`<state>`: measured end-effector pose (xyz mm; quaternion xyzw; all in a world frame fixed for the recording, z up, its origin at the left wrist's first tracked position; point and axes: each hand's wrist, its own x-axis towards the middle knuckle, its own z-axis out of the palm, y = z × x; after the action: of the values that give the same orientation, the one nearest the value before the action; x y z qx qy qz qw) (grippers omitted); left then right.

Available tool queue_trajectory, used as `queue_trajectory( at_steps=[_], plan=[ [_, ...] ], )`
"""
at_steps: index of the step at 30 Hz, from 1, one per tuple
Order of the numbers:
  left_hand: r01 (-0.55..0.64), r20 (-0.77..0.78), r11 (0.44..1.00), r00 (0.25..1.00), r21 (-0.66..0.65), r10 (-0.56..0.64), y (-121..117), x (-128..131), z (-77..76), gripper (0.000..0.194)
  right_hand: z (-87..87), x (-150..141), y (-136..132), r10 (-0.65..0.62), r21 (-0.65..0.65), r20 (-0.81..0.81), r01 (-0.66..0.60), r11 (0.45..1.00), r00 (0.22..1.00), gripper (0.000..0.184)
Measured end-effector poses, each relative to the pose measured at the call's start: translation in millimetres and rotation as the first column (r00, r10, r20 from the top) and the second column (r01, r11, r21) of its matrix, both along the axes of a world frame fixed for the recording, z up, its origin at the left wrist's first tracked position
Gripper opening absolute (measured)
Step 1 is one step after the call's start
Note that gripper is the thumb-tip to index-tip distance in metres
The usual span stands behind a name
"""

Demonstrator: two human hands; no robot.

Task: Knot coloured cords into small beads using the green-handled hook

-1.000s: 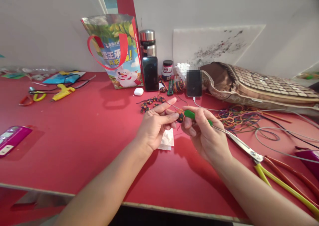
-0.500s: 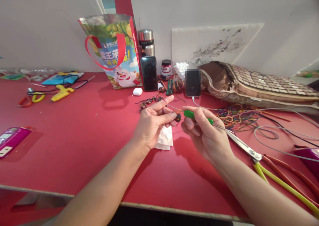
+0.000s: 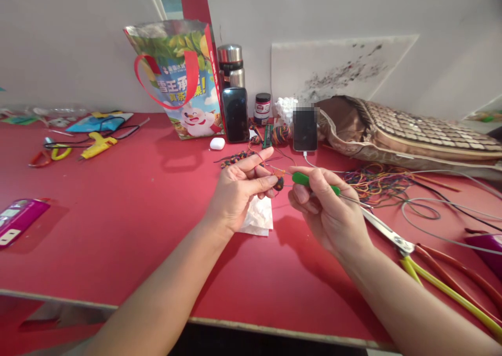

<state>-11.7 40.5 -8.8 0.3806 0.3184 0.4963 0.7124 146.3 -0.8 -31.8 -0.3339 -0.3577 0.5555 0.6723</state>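
Observation:
Between thumb and fingers, my left hand [image 3: 241,191] pinches a small dark multicoloured crochet piece [image 3: 278,183]. Yarn runs over its raised index finger. My right hand [image 3: 331,202] grips a crochet hook [image 3: 301,179] by its green handle, and the thin metal shaft points left at the piece. The hook's tip is too small to make out against the yarn. Behind my left hand lies a string of dark multicoloured crocheted bits [image 3: 235,159]. A ball of variegated yarn [image 3: 281,135] sits farther back. Under my left hand is a crumpled white tissue [image 3: 259,215].
Scissors [image 3: 402,243] with red and yellow handles lie beside my right forearm. Loose yarn [image 3: 372,183] and cables spread at the right, before a sequined bag [image 3: 431,131]. Two phones, a flask [image 3: 231,63] and a printed bag [image 3: 184,84] stand behind. A glue gun [image 3: 98,146] lies left.
My right hand with the crochet hook has shifted slightly right, away from the crochet piece. My left hand keeps its pinch, almost in place.

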Motion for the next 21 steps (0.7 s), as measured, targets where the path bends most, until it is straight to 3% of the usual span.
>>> queue_trajectory(
  at_steps=[21],
  plan=[
    [-0.031, -0.056, 0.999, 0.998, 0.039, 0.033, 2.6, -6.4, 4.4, 0.042, 4.0, 12.6, 2.3, -0.053, -0.002, 0.073, 0.053, 0.999, 0.996, 0.029]
  ],
)
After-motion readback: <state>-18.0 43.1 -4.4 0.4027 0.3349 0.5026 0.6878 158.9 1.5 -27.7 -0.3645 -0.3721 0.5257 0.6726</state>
